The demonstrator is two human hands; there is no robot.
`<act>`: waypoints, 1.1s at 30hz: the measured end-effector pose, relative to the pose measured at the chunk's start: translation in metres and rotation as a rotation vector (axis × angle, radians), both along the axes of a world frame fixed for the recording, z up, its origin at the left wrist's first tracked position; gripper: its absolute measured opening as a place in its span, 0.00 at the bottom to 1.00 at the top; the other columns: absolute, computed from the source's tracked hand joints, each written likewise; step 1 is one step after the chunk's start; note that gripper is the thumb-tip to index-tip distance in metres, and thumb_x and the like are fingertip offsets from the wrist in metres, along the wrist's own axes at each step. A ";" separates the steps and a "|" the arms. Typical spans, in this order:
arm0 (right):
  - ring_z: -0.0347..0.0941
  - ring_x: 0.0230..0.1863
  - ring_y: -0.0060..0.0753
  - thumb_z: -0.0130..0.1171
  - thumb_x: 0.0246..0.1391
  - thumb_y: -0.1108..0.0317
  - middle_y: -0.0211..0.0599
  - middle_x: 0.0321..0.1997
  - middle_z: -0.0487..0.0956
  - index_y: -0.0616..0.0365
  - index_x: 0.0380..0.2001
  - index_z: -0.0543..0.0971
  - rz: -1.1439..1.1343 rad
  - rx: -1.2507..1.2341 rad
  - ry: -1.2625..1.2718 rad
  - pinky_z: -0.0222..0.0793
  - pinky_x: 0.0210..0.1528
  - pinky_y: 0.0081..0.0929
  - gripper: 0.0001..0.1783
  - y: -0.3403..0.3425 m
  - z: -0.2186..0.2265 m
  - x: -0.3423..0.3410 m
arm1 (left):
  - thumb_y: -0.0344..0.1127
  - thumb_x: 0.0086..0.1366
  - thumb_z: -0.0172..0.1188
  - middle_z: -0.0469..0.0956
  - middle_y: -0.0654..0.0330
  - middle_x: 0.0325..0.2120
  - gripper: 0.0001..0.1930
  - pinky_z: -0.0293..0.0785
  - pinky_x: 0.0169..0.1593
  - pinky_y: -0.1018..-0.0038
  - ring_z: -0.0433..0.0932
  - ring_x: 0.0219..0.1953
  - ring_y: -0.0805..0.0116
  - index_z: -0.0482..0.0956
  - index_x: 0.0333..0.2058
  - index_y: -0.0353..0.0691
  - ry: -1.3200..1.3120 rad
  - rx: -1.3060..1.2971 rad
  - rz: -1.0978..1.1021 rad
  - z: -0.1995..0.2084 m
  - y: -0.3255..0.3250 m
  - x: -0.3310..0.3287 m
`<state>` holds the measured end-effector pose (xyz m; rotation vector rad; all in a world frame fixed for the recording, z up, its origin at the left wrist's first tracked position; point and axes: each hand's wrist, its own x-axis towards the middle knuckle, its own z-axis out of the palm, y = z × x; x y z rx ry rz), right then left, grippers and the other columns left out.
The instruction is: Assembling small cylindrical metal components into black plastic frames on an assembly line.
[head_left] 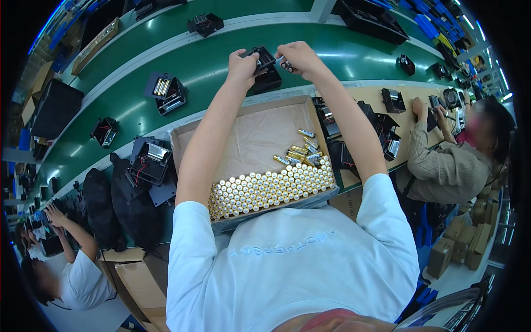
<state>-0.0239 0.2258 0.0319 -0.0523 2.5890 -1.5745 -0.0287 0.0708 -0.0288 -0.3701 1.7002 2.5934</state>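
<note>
Over green worktop [204, 72], black case [267, 54], left fingers [255, 57] — partly hiding it

The person wears a pale blue short-sleeved T-shirt [310, 276] with pale lettering [284, 249] across the chest.

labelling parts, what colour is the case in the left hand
The case is black (head view).

Factory workshop, long green belt [348, 58], black housings [105, 133] along it, workers [451, 166] nearby, stacked cartons [459, 239]
</note>
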 end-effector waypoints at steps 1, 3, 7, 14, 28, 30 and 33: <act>0.74 0.19 0.31 0.57 0.51 0.59 0.34 0.20 0.80 0.64 0.30 0.83 -0.023 0.095 0.144 0.70 0.24 0.26 0.17 -0.003 0.000 0.002 | 0.27 0.64 0.55 0.66 0.40 0.48 0.24 0.82 0.35 0.63 0.75 0.44 0.54 0.57 0.56 0.30 -0.003 0.007 0.005 -0.001 -0.002 0.000; 0.75 0.20 0.35 0.56 0.51 0.60 0.36 0.21 0.81 0.64 0.29 0.82 -0.068 0.282 0.436 0.71 0.25 0.29 0.16 -0.011 0.001 0.003 | 0.26 0.65 0.55 0.65 0.40 0.49 0.23 0.82 0.34 0.62 0.75 0.44 0.53 0.57 0.55 0.31 -0.008 0.020 0.017 -0.004 -0.005 -0.003; 0.76 0.22 0.42 0.57 0.52 0.60 0.40 0.23 0.81 0.63 0.27 0.80 -0.071 0.619 0.676 0.72 0.27 0.34 0.15 -0.032 -0.002 -0.022 | 0.26 0.65 0.54 0.66 0.40 0.48 0.22 0.81 0.34 0.61 0.75 0.43 0.52 0.56 0.55 0.32 -0.023 0.100 0.005 0.005 0.010 0.000; 0.77 0.25 0.51 0.57 0.55 0.59 0.44 0.25 0.81 0.62 0.25 0.79 0.102 0.846 0.795 0.73 0.30 0.40 0.16 -0.047 -0.001 -0.027 | 0.26 0.65 0.53 0.65 0.41 0.48 0.22 0.81 0.35 0.59 0.75 0.43 0.51 0.55 0.55 0.35 0.012 0.268 -0.025 -0.003 0.011 -0.012; 0.73 0.23 0.38 0.61 0.54 0.62 0.34 0.24 0.81 0.58 0.26 0.81 0.332 0.674 0.974 0.67 0.28 0.29 0.10 -0.028 -0.003 -0.004 | 0.26 0.62 0.49 0.64 0.41 0.47 0.19 0.79 0.42 0.54 0.73 0.45 0.50 0.59 0.52 0.38 -0.073 0.383 -0.001 -0.011 -0.002 -0.010; 0.73 0.22 0.37 0.62 0.53 0.63 0.34 0.24 0.81 0.58 0.26 0.82 0.342 0.644 1.003 0.67 0.27 0.29 0.10 -0.028 -0.004 -0.005 | 0.26 0.62 0.49 0.64 0.41 0.47 0.19 0.79 0.42 0.54 0.73 0.45 0.50 0.59 0.52 0.38 -0.063 0.370 0.015 -0.014 -0.005 -0.016; 0.73 0.22 0.34 0.64 0.51 0.64 0.33 0.23 0.80 0.57 0.28 0.83 0.376 0.555 1.049 0.67 0.26 0.28 0.08 -0.027 -0.011 -0.006 | 0.26 0.62 0.50 0.64 0.41 0.47 0.19 0.79 0.43 0.53 0.73 0.45 0.50 0.59 0.52 0.38 -0.072 0.338 0.059 -0.028 -0.007 -0.023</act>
